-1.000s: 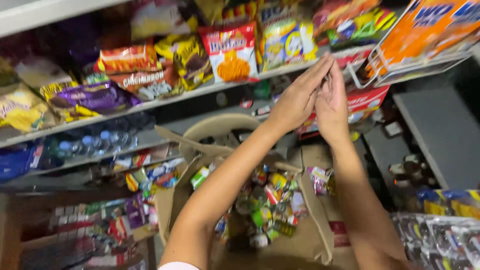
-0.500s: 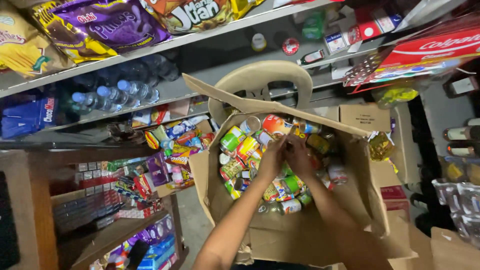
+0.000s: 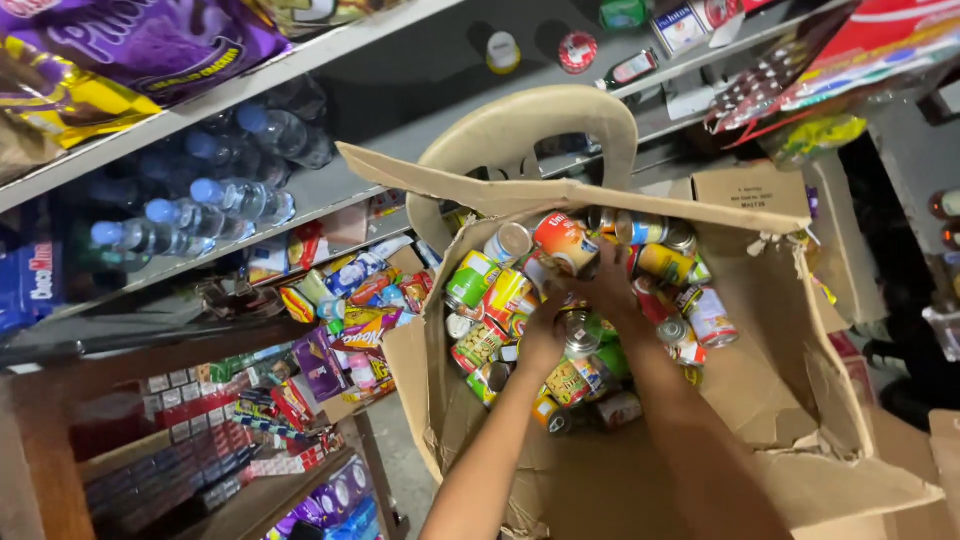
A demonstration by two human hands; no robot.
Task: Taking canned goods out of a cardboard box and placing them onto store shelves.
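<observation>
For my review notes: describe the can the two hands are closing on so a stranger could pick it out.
Start at the torn cardboard box below the shelves, full of mixed tins. Near the middle of the heap, the left hand and right hand meet around one can. Unlike its sideways, bright-labelled neighbours, it shows its round silvery top to the camera.

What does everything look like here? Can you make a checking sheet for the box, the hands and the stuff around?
Surface: open cardboard box, torn flaps, resting against a beige plastic chair.
Job's things: many small cans piled loose inside the box.
Clutter: snack packets heaped left of the box.
Grippers: left hand and right hand both down among the cans, around a silver-topped can; grip unclear.
Cables: nothing seen.
Surroundings: shelves with water bottles, a purple snack bag above.
</observation>
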